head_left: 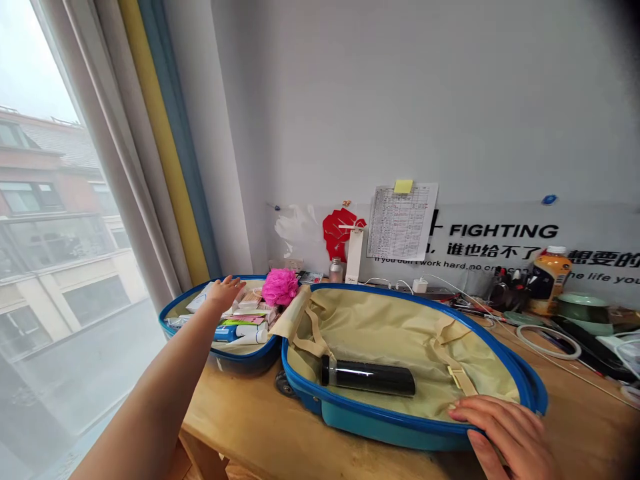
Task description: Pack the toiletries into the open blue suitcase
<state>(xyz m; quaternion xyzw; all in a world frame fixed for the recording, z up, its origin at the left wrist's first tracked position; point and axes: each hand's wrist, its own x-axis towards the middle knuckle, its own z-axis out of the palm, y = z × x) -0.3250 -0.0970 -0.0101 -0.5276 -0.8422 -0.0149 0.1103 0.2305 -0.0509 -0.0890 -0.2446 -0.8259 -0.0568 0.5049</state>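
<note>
A blue hard-shell suitcase [530, 387] lies open on a wooden desk [280, 433], both halves lined in beige. My left hand [223, 293] reaches far out over the left half [176, 303], fingers spread, hovering on boxes and tubes of toiletries [243, 323]. A pink bath pouf [279, 287] sits beside them. In the right half lies a black bottle [370, 377] on its side. My right hand [510, 433] rests flat on the near rim of that half, fingers stretched out, holding nothing.
Along the wall stand a small bottle [335, 270], a white charger with cables [420, 285], an orange drink bottle [548, 277], a green bowl [583, 308] and a cable coil [548, 341]. A printed sheet [401, 221] hangs on the wall. A window and curtains are at left.
</note>
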